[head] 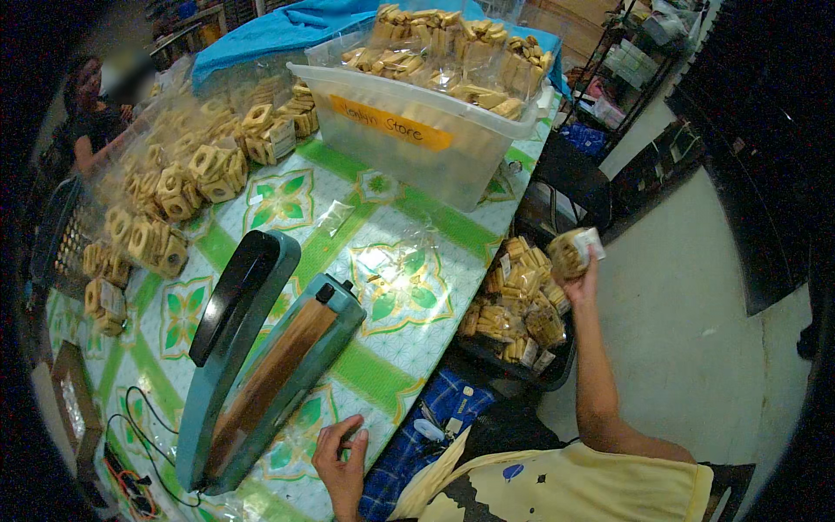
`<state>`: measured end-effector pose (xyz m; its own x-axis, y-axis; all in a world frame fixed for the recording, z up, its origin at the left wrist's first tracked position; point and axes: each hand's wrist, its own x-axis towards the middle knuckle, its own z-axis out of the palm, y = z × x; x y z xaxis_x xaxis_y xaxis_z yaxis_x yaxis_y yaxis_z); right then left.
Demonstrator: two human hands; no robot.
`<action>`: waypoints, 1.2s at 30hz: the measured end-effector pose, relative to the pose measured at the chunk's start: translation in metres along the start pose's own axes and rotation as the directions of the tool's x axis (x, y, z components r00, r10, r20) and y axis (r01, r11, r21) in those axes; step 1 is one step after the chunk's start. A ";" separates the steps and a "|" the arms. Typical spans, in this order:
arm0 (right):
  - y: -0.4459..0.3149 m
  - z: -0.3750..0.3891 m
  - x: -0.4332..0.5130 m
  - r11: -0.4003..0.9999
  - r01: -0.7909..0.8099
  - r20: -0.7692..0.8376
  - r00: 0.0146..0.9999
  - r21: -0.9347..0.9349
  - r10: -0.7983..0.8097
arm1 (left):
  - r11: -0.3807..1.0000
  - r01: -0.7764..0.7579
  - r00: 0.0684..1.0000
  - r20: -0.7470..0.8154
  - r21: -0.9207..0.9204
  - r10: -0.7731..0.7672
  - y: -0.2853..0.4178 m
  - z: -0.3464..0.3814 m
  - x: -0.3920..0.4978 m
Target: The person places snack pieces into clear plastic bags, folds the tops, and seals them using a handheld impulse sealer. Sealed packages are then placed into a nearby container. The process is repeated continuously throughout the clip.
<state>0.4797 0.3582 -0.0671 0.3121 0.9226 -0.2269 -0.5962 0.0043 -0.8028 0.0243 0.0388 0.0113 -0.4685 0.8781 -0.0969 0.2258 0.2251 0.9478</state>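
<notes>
My right hand grips a clear pack of biscuits with a white label, off the table's right side. Just below and left of it stands a dark tub heaped with packed biscuits. My left hand rests at the table's near edge with fingers loosely curled and apart, holding nothing. Beside it on the table lies a teal impulse heat sealer, its black-handled arm raised from the brown sealing strip. Small clear plastic scraps and crumbs lie past the sealer.
A translucent plastic bin with an orange written label holds biscuit packs at the table's far end. Ring-shaped biscuit packs line the left side. Black cords trail near the sealer. Another person is at the far left.
</notes>
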 end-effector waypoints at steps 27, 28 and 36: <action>-0.192 0.360 0.046 0.049 0.896 0.714 0.383 -0.441 -0.586 | 0.998 -0.054 0.992 -0.114 0.032 0.058 0.001 0.003 0.001; -0.194 0.376 0.050 0.046 0.901 0.741 0.384 -0.432 -0.551 | 0.997 -0.070 0.990 -0.121 0.046 0.075 0.001 0.002 0.000; -0.238 0.409 0.096 -0.519 0.815 0.962 0.169 -0.260 -0.217 | 0.995 -0.096 0.981 -0.171 -0.040 0.088 -0.012 0.003 -0.002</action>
<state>0.3490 0.6038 0.3272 -0.5293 0.5260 0.6657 0.7557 0.6489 0.0882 0.0245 0.0355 -0.0011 -0.5856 0.8096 0.0403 0.2352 0.1221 0.9643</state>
